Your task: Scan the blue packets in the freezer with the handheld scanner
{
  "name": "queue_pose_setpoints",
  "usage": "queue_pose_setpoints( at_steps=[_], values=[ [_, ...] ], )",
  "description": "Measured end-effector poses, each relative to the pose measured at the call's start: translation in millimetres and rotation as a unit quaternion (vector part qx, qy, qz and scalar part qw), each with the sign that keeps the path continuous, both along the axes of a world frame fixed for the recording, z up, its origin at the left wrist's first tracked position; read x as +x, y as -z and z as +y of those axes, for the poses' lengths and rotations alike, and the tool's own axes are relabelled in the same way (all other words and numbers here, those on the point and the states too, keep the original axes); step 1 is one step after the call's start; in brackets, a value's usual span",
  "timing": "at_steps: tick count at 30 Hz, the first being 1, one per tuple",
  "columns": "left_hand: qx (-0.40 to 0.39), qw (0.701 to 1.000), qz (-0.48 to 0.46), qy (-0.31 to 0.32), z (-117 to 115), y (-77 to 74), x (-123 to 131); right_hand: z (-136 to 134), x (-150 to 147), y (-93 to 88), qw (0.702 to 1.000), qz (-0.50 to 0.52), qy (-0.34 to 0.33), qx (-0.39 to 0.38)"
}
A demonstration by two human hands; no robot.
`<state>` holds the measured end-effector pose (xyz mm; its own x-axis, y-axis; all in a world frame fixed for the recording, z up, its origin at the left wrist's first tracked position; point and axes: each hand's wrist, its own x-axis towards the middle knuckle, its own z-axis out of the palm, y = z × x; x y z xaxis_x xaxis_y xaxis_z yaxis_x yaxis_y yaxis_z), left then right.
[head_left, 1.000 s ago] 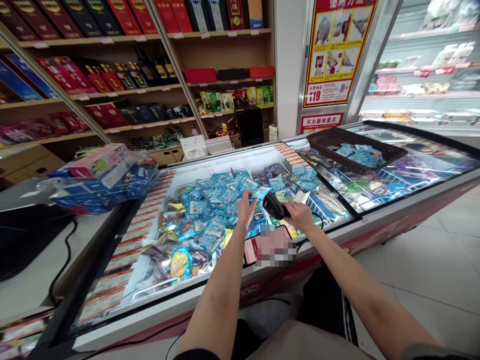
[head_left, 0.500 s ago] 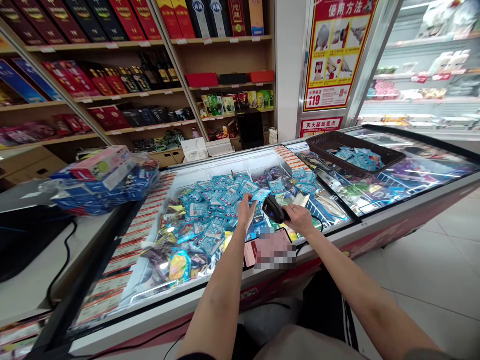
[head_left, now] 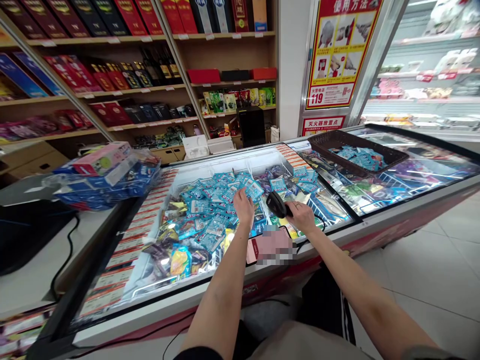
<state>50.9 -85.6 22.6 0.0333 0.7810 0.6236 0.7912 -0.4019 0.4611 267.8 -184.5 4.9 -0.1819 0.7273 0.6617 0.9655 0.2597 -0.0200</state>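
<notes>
Now a black scanner [head_left: 276, 204] is being gripped by the right hand [head_left: 302, 216], blue packets [head_left: 217, 196] at its nine o'clock being overhung by the left hand [head_left: 244, 206], grip unclear.

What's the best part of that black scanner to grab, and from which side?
Grip the scanner by its narrow end, coming from the right, as your right hand does. Its bulky head sticks out toward your left hand, so that end is probably best left uncovered.
</notes>
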Motion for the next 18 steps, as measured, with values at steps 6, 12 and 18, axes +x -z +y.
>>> queue_pose_setpoints(
  at_steps=[6, 12, 18],
  values=[
    [-0.007, 0.991, 0.114, 0.068, -7.2, -3.8, 0.9, 1.3, 8.8, -2.9, 1.000, -0.005, 0.013, -0.003],
    [0.009, 0.993, 0.099, 0.059, -4.3, -0.2, 8.1, 5.5, 23.5, -6.9, 1.000, -0.005, 0.027, -0.015],
    [0.008, 0.992, 0.110, 0.065, -0.5, -0.2, 10.4, 7.0, 30.3, -2.9, 0.999, -0.019, 0.031, -0.026]
  ],
)
